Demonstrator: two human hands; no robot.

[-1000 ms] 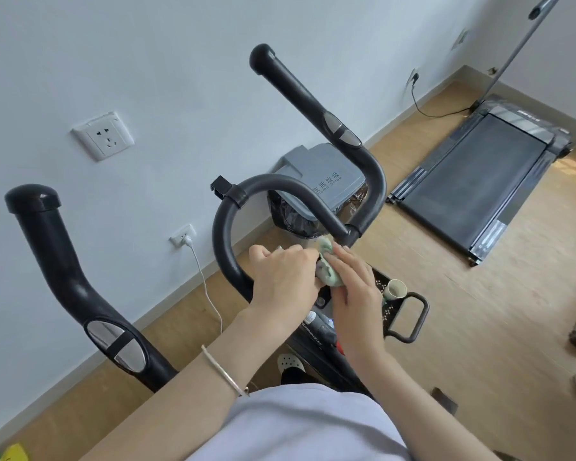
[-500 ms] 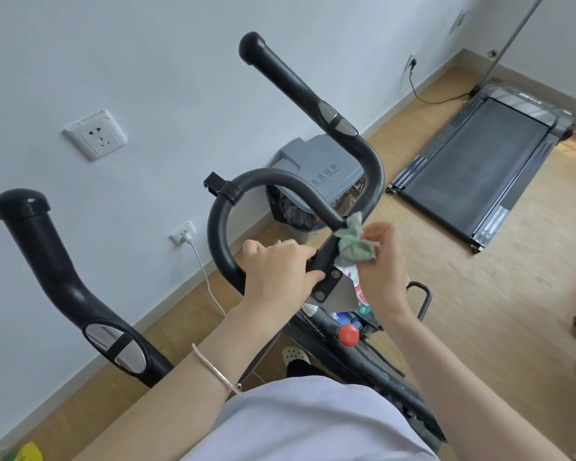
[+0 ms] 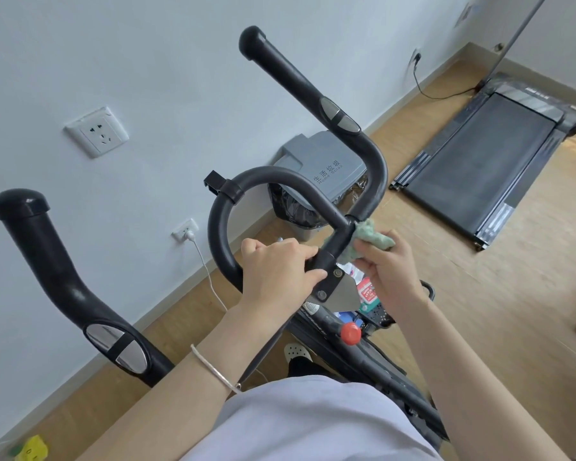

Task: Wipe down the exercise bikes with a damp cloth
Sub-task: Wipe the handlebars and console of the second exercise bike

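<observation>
Looking down over an exercise bike [image 3: 363, 357]. Far left: a black handle [image 3: 57, 281] with a chrome pad, against a white wall [image 3: 147, 61] with a socket [image 3: 96, 132]. Centre: a looped black handlebar [image 3: 218, 224], the left hand [image 3: 276, 271] wrapped around its lower end, fingers [image 3: 300, 257] clamped on the bar, thin bracelet [image 3: 213, 367] on the wrist. Behind, by the wall: a grey lidded bin [image 3: 316, 168] lined with a black bag [image 3: 290, 207], contents hidden. Below the bar: a black tray [image 3: 379, 319] holding a red-and-white packet [image 3: 368, 291] and other small items, too blurred to tell. Right of the bar: the right hand [image 3: 389, 277], fingers bunched around a crumpled green cloth [image 3: 374, 236], pressing it against the handlebar joint. Far right: a treadmill [image 3: 486, 154] flat on the wood floor [image 3: 479, 311]
</observation>
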